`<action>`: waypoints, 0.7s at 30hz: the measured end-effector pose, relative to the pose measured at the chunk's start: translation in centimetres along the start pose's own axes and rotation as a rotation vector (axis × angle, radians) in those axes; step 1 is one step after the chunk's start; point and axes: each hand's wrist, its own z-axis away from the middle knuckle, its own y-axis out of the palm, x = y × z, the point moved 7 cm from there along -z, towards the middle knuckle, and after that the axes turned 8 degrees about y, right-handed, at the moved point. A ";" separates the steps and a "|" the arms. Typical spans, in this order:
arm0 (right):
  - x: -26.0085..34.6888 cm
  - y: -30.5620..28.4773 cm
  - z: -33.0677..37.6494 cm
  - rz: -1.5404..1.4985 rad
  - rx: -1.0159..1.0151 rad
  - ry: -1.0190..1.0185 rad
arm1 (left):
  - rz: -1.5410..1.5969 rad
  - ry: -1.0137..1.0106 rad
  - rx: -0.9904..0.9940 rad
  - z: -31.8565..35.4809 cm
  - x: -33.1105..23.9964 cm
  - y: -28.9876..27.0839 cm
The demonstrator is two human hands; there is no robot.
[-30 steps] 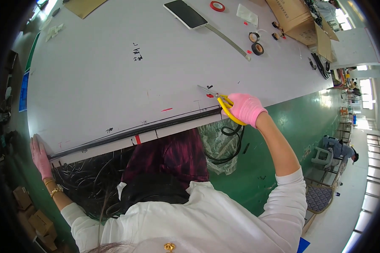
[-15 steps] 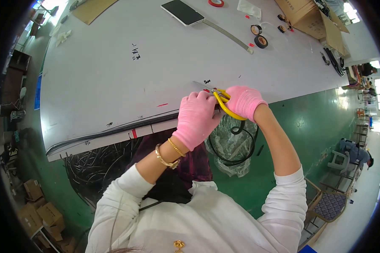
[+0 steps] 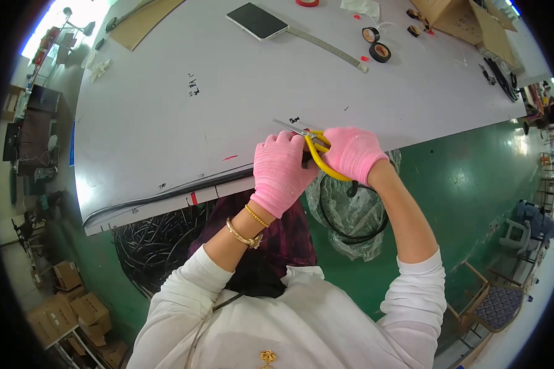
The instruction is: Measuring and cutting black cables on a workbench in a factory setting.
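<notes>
My left hand (image 3: 283, 172), in a pink glove, is closed over a long bundle of black cables (image 3: 203, 182) lying along the near edge of the table. Yellow-handled scissors (image 3: 317, 158) hang from my right hand (image 3: 356, 154), also gloved in pink, which is closed beside the left one. Their metal blades point away to the left, above the tabletop and just past my left fingertips. Right at the grip, my fingers hide much of the cables. A loose black cable loop (image 3: 355, 237) hangs below my right hand, past the table edge.
On the white table (image 3: 148, 111) lie a phone (image 3: 256, 21), a steel ruler (image 3: 329, 49), black tape rolls (image 3: 380, 52) and a cardboard box (image 3: 452, 21). Tangled black cables (image 3: 160, 246) sit below the near edge. Clear plastic (image 3: 360, 212) and a chair (image 3: 495, 304) are at right.
The whole view has shifted slightly. My hands stay close together, the left still over the cables and the right still on the scissors, with the blades at nearly the same slant.
</notes>
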 end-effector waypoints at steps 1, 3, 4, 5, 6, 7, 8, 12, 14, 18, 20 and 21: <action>-0.4 0.2 0.3 -0.042 -0.035 -0.019 | 0.023 0.023 0.011 0.0 -0.1 -0.1; -0.5 0.1 1.3 -0.089 -0.071 -0.044 | 0.038 0.046 0.022 -0.1 0.1 -0.5; -0.5 -0.1 2.0 -0.106 -0.081 -0.070 | 0.103 0.081 0.110 -0.2 -0.1 -0.3; -0.4 -0.2 2.8 -0.125 -0.089 -0.097 | 0.166 0.114 0.202 0.0 -0.3 -0.1; -0.9 0.1 3.5 -0.131 -0.094 -0.094 | 0.162 0.121 0.203 0.2 -0.2 -0.6; -1.6 -0.5 4.5 -0.254 -0.194 -0.130 | 0.370 0.077 0.205 0.6 -0.1 -1.1; -2.1 -1.1 5.8 -0.373 -0.298 -0.165 | 0.580 0.034 0.202 0.9 0.1 -1.6; -4.2 2.1 11.2 -1.159 -0.442 0.020 | 0.716 -0.205 0.488 3.2 2.2 -2.0; -2.6 9.2 13.8 -1.536 -0.090 0.043 | 0.778 -0.198 0.570 3.6 1.4 -2.9; 1.9 15.5 16.6 -1.315 -0.021 -0.032 | 0.816 -0.181 0.607 4.4 0.4 -4.0; 3.6 17.5 16.4 -1.372 -0.009 -0.029 | 0.832 -0.167 0.598 4.7 0.0 -4.4; 4.1 18.2 16.1 -1.438 0.027 -0.021 | 0.828 -0.165 0.603 4.9 -0.2 -4.6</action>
